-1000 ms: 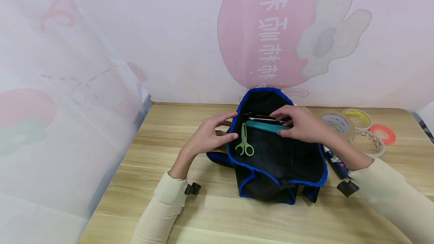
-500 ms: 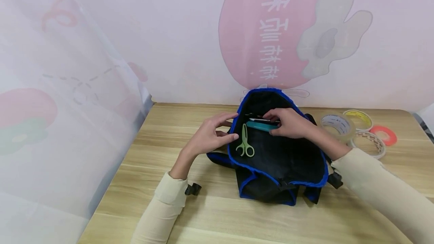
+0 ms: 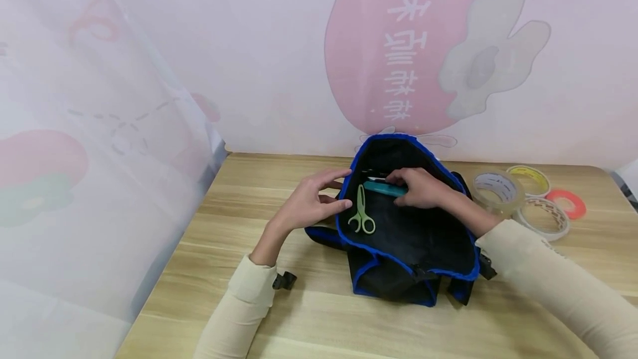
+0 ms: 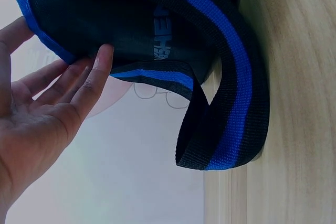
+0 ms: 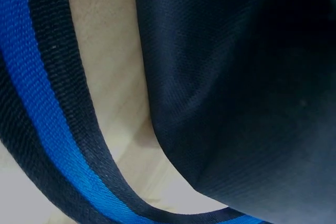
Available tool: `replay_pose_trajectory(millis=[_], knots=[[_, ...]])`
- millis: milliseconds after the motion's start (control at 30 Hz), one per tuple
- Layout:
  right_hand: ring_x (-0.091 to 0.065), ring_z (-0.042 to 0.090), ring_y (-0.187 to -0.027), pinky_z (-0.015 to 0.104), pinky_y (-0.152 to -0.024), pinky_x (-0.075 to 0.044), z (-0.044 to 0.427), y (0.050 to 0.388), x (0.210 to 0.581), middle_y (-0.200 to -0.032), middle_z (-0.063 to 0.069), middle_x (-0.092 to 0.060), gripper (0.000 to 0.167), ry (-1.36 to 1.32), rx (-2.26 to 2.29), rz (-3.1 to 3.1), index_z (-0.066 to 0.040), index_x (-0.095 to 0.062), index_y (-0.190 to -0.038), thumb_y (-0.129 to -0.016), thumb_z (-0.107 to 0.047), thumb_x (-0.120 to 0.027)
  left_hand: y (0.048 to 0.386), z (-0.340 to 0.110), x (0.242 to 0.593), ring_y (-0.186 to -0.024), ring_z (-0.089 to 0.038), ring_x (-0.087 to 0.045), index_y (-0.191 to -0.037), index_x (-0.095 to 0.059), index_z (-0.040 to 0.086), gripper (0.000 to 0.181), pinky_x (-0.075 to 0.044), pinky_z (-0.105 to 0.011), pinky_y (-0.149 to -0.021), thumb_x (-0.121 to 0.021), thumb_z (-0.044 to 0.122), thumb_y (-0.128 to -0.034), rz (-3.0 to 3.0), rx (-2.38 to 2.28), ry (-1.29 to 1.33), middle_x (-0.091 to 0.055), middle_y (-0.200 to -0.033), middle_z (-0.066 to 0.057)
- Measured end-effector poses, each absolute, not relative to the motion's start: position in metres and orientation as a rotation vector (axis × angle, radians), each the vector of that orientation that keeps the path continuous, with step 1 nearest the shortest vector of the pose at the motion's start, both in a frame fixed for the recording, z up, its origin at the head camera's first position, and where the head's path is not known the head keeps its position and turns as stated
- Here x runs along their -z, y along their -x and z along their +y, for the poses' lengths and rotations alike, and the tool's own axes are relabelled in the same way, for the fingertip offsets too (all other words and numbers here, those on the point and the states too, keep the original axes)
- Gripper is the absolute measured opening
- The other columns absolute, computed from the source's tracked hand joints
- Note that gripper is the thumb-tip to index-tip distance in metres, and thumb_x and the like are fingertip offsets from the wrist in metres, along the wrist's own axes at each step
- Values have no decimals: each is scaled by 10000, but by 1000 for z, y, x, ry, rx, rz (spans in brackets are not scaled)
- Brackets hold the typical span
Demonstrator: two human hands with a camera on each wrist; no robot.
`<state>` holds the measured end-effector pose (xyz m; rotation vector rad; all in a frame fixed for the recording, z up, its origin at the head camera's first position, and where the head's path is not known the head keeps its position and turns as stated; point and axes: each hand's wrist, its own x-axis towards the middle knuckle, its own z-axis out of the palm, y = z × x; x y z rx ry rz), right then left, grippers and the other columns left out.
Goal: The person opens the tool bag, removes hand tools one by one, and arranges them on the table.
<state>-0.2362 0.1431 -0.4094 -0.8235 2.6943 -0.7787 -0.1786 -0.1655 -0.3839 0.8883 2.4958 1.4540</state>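
A black bag with blue edging stands on the table with its mouth gaping upward. My left hand holds its left rim, thumb on the inner side and fingers against the outer wall. Inside, green-handled scissors lean on the left wall. Along the far side lies a slim teal object, its kind unclear, beside dark and silvery slender items. My right hand reaches into the bag, thumb and fingers closed about the teal object's right end. The right wrist view shows only bag fabric and strap, no fingers.
Several rolls of tape lie right of the bag: a wide clear roll, a yellow-cored roll, a white roll and a red roll. A striped strap loops beside the bag on the wooden table.
My right hand has slid left along the teal object, covering more of its right end. The left hand keeps its place at the rim. The view has shifted slightly.
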Motion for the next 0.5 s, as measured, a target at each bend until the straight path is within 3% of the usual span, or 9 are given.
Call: replay_pose_trajectory(millis=[267,500], knots=[[-680,408,-1234,544,-1010,-591,141,236,416,-1387,254,-668,532,822,835,2687,30,-650,-1413,-915,-65,-810,178,-166,383,-1343,-355,-671,-1576,-539,89,644,-652,-389,-971,-791,150,-987,2495,-1455,-889,-549,-1602,-135],[-713,342,-1136,476,-940,-620,134,233,429,-1303,215,-705,490,809,827,2679,17,-691,-1356,-892,-38,-838,178,-166,383,-1339,-346,-674,-1574,-543,92,643,-654,-376,-963,-795,160,-986,2503,-1444,-890,-550,-1602,-128]])
